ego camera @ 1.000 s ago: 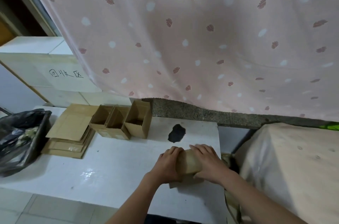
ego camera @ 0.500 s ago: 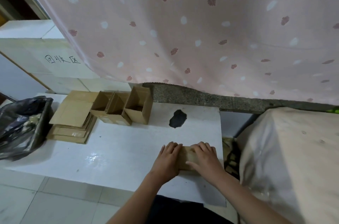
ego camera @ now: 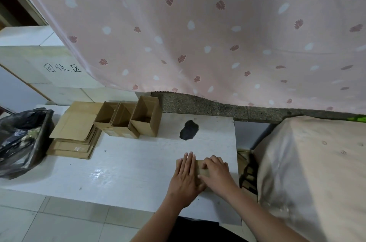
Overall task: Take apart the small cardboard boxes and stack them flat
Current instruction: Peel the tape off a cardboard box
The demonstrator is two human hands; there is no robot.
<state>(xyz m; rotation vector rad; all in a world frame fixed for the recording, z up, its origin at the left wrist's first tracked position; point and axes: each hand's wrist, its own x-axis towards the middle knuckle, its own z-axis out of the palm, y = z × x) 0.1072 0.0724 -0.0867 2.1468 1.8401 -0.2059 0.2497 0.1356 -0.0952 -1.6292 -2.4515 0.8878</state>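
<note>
White table [ego camera: 122, 172], three open boxes [ego camera: 126, 119] (contents unclear)

A flattened box [ego camera: 201, 168] was laid on the table [ego camera: 122, 172] near its front right corner, under the left hand [ego camera: 185, 178] and the right hand [ego camera: 216, 175], which were set side by side on it. Three open boxes [ego camera: 126, 119] were ranged in a row at the table's far edge, each touching the next. Just left of them a stack of flat boxes [ego camera: 73, 132] was piled. Beyond the table's left edge a bag-lined bin [ego camera: 21, 140] was placed. Behind everything a curtain [ego camera: 198, 33] was hung, and to the right of the table a covered block [ego camera: 316, 172] was stood.
</note>
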